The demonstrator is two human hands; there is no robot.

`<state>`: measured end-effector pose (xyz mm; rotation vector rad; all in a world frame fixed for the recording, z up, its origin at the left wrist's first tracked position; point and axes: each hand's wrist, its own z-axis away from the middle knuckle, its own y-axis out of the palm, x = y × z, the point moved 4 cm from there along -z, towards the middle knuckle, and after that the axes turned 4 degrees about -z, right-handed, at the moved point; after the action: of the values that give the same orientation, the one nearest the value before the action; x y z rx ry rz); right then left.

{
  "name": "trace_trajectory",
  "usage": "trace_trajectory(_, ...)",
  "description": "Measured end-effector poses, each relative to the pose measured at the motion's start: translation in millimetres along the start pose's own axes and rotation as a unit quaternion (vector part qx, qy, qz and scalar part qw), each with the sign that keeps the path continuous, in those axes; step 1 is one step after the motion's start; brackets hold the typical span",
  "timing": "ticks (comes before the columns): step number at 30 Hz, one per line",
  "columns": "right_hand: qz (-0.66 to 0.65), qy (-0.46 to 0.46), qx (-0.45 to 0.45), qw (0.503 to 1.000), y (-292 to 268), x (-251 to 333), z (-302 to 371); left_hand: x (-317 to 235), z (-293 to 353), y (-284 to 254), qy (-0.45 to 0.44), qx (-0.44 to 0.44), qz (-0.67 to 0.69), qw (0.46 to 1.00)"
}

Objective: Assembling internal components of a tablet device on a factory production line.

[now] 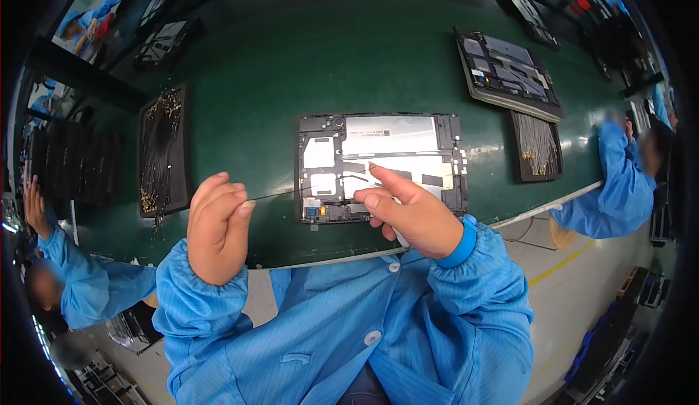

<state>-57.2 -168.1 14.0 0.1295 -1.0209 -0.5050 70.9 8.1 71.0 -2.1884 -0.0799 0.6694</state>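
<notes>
A thin black cable (280, 195) is pinched between the thumb and fingers of my left hand (217, 230), left of an opened tablet (389, 134). The cable runs rightward over the tablet's left edge towards my right hand (419, 219). That hand hovers over the tablet's lower right part, index finger stretched out and thumb apart from it. Its other fingers are curled, and a small pale thing (401, 238) shows beneath them; its kind is unclear. Whether the index fingertip touches the cable's far end cannot be made out. The tablet lies flat, showing silver plates and black strips.
Left on the green table (291, 63) is a black tray (149, 136) of thin cables with gold ends. Another cable tray (537, 143) stands at right, near stacked tablets (510, 77). Co-workers in blue sit at left (98, 281) and right (611, 194).
</notes>
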Motion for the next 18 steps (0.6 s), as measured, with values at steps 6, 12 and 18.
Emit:
trace_trajectory(6, -0.034, -0.039, -0.005, 0.999, -2.5, 9.7, 2.0, 0.7, 1.2, 0.3, -0.007, 0.017, 0.01, 1.0)
trace_trajectory(12, 0.01, -0.024, -0.004, 1.0, -4.5, 6.4, 3.7, -2.0, -0.3, 5.6, -0.013, 0.04, -0.052, 0.998)
trace_trajectory(18, -0.036, 0.125, 0.043, 0.991, 8.1, -45.7, 6.3, -39.7, 16.0, 70.4, 0.122, 0.146, 0.033, 0.981)
